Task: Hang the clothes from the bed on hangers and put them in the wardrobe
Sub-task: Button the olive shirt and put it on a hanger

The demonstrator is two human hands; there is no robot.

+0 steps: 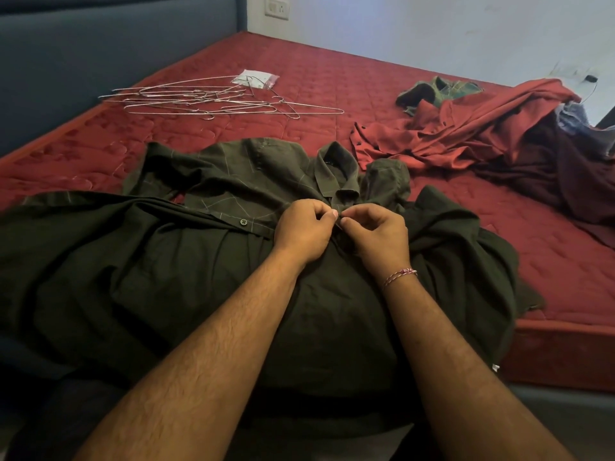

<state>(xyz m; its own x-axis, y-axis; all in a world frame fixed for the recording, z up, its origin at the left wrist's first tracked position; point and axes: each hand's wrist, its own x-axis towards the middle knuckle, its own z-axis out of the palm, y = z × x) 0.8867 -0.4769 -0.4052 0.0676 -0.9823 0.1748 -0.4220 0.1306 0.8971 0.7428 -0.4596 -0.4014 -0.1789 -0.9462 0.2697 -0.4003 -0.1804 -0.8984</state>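
A dark olive checked shirt (206, 261) lies spread across the near side of the red mattress (332, 78), collar pointing away from me. My left hand (304, 229) and my right hand (377, 236) meet just below the collar, each pinching the shirt's front placket between thumb and fingertips. One dark button shows on the placket left of my left hand. A pile of several thin wire hangers (213, 99) lies on the mattress at the far left.
A heap of clothes lies at the right: a red shirt (466, 128), a maroon garment (549, 168) and a green checked one (436, 89). A small plastic packet (258, 78) rests by the hangers. A blue headboard (100, 54) runs along the left.
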